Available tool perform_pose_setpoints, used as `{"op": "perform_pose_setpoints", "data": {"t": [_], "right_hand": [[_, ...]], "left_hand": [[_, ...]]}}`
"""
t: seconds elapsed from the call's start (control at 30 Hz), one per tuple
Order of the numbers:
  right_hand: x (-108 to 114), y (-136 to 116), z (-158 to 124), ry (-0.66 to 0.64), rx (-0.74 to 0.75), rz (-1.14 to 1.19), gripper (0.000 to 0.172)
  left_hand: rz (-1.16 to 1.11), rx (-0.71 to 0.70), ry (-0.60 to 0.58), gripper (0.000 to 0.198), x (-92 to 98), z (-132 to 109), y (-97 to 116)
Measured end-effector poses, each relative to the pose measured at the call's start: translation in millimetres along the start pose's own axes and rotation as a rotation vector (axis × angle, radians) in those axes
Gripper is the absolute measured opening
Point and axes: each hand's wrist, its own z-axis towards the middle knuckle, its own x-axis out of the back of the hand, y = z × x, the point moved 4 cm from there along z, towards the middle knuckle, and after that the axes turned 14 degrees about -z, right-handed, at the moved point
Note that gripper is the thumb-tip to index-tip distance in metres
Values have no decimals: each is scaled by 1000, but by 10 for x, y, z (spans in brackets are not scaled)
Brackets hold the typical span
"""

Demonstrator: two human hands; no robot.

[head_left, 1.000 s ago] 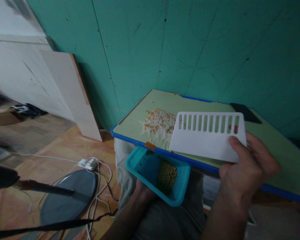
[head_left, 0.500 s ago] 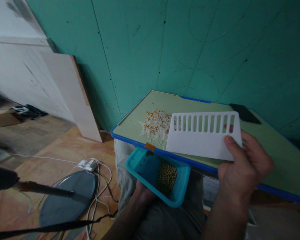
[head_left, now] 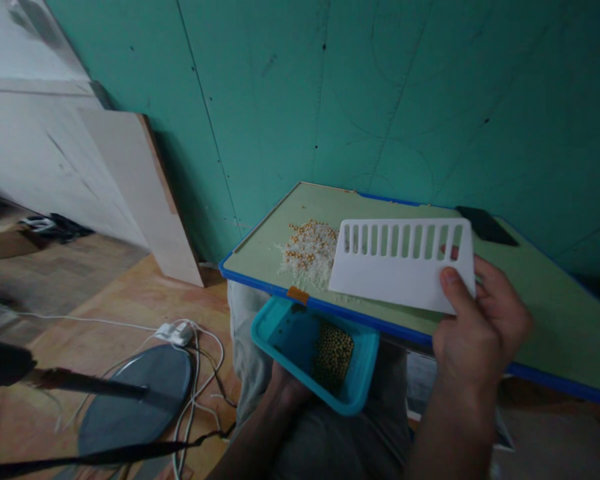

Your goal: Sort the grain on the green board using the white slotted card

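Rear wall [head_left: 260, 87]: green panels with thin dark seams, filling the upper centre and right. White wall section [head_left: 25, 140]: upper left, with a pale board [head_left: 130, 173] standing tilted beside it. Floor [head_left: 125, 293]: orange-tan surface at lower left – grey-brown planks beyond. A round grey stand base [head_left: 130, 417] sits there, near a white power strip [head_left: 174, 333]. Lighting: dim.

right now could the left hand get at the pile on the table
Probably not directly: the left hand is under the tub, with tub and table edge seemingly between it and the pile.
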Motion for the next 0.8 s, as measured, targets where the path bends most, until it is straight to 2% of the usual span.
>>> {"op": "perform_pose_setpoints", "data": {"t": [0.13, 0.33, 0.53, 0.67, 0.8], "right_hand": [[7, 4, 0, 32, 5, 21, 30], [-14, -16, -8, -29, -16, 55, 30], [12, 7, 7, 85, 2, 55, 29], [-8, 12, 3, 84, -49, 13, 36], [11, 14, -4, 155, -13, -27, 30]], "left_hand": [[-105, 33, 11, 52, -44, -6, -19], [-155, 25, 23, 39, -94, -12, -16], [-199, 31, 6, 49, -123, 22, -8], [-243, 33, -18, 44, -118, 27, 4], [-181, 9, -22, 47, -74, 23, 24]]}}
